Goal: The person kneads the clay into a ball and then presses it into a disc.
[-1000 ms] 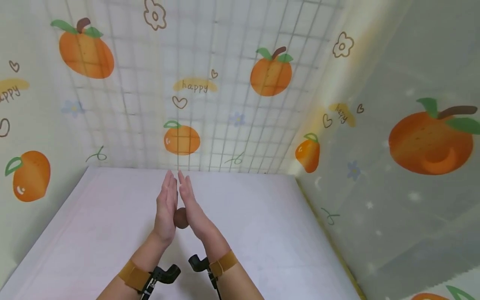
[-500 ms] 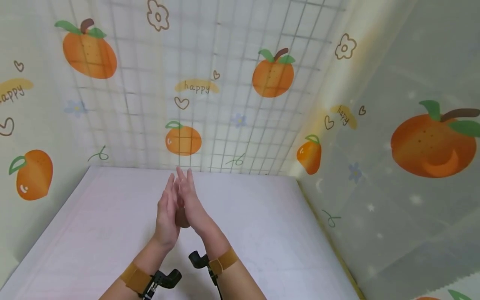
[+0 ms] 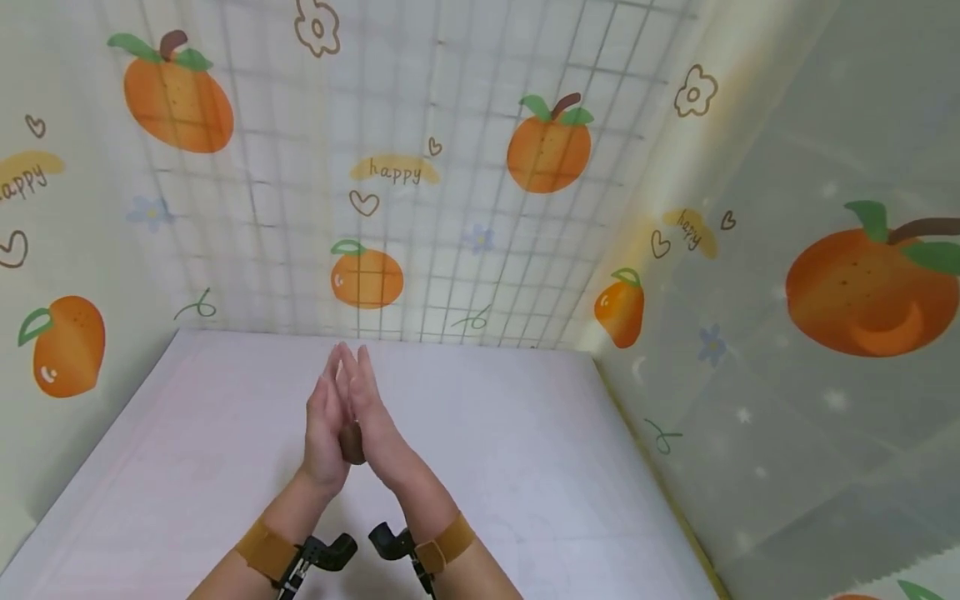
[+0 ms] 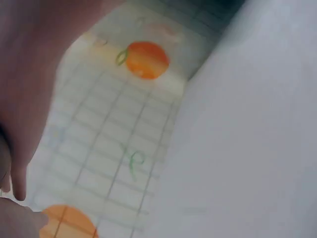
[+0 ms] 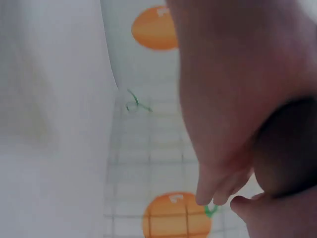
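Observation:
A smooth dark brown lump, like a ball of clay point(image 3: 352, 443), sits between my two palms in the head view. My left hand point(image 3: 324, 442) stands on its left side with fingers straight and pointing forward. Against the other side rests my right hand point(image 3: 381, 437), its fingers also straight; the fingertips of both hands come close together. The palms cover part of the lump, so its full shape is hidden. In the right wrist view the lump point(image 5: 290, 148) appears large and dark at the right edge, between the hands.
Under the hands lies a white tabletop point(image 3: 510, 467). A pale curtain point(image 3: 457, 108) printed with oranges hangs behind, with a wire grid showing through. Another printed sheet point(image 3: 757, 400) closes off the right side. Each wrist wears a brown strap point(image 3: 447, 542) with a small black camera point(image 3: 330, 552).
The palms rub back and forth: my right hand slid forward, then back. Both hands and the lump now sit slightly farther left, and the lump looks narrower between the palms.

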Action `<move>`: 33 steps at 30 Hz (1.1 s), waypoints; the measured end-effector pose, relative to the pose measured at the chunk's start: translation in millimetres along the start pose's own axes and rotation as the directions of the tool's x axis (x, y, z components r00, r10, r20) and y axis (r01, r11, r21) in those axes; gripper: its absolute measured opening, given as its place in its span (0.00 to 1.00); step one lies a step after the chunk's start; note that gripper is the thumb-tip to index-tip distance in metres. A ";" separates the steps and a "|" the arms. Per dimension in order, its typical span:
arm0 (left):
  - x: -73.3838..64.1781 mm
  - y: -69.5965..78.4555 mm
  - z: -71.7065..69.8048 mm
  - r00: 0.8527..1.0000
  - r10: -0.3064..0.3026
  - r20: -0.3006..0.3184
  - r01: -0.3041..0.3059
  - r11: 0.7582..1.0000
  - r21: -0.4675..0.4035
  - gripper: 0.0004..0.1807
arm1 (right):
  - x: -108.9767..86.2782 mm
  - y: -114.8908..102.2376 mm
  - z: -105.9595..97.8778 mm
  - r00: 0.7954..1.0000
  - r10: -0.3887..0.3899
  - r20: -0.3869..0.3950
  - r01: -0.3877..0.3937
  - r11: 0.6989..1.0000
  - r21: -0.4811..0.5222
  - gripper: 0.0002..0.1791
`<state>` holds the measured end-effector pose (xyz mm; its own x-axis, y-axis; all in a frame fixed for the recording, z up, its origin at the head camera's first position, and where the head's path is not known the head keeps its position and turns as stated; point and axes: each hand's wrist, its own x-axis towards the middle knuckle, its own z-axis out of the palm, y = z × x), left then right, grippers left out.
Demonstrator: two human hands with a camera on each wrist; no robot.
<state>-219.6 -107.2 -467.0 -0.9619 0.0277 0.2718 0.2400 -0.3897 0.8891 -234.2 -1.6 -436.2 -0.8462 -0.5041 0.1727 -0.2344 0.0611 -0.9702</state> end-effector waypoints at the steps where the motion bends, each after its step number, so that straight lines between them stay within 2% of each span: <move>1: -2.4 -0.6 2.6 1.000 -0.006 0.016 0.006 1.000 -0.002 0.38 | 2.3 -1.3 -2.5 1.000 -0.009 -0.015 0.009 1.000 -0.012 0.36; 3: -6.0 -0.3 7.4 0.999 0.006 0.045 -0.006 1.000 0.007 0.37 | 7.0 -0.8 -7.8 0.999 -0.010 -0.051 0.008 0.999 -0.035 0.34; 6: -6.3 4.1 10.7 0.996 0.061 0.070 -0.060 0.998 -0.010 0.39 | 10.2 5.9 -13.0 0.997 0.016 -0.073 -0.018 0.999 -0.031 0.33; 10: -1.2 12.0 7.5 0.993 0.113 0.045 -0.113 0.993 -0.018 0.42 | 5.0 19.1 -9.3 0.998 0.055 -0.041 -0.055 0.998 0.009 0.35; 13: 1.1 12.6 2.9 0.995 0.102 0.019 -0.102 0.995 0.011 0.42 | -2.5 21.6 -2.3 0.997 0.071 -0.011 -0.070 0.997 0.031 0.36; 17: 0.8 4.5 -0.6 0.999 0.041 -0.016 -0.040 0.998 0.043 0.42 | -8.7 11.1 1.9 0.999 0.033 0.017 -0.034 0.999 0.037 0.36; 20: 0.2 -3.5 0.9 1.000 0.002 -0.025 -0.001 1.000 0.012 0.39 | -5.8 0.1 -0.7 1.000 -0.013 0.027 0.013 1.000 0.000 0.38; 23: -0.7 -7.4 5.6 1.000 -0.003 -0.011 0.003 1.000 -0.011 0.37 | 1.7 -5.4 -6.1 0.999 -0.034 0.013 0.035 0.997 -0.062 0.39; 28: -6.2 -4.0 11.8 1.000 0.011 0.010 -0.011 1.000 0.007 0.38 | 13.7 9.6 -16.0 0.998 0.018 -0.057 -0.025 0.993 -0.119 0.37; 31: -6.9 1.3 10.3 1.000 0.031 0.005 -0.031 0.999 0.022 0.41 | 13.7 24.0 -17.1 0.995 0.080 -0.062 -0.084 0.994 -0.065 0.35; 33: -5.4 5.0 7.2 0.999 0.037 -0.005 -0.036 0.999 0.025 0.41 | 10.7 30.4 -14.3 0.995 0.096 -0.039 -0.097 0.995 -0.027 0.34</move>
<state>-212.3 -102.7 -461.4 -0.9531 0.0092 0.3025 0.2781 -0.3673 0.8876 -257.2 7.1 -461.4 -0.8828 -0.4618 0.0857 -0.1644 0.1330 -0.9774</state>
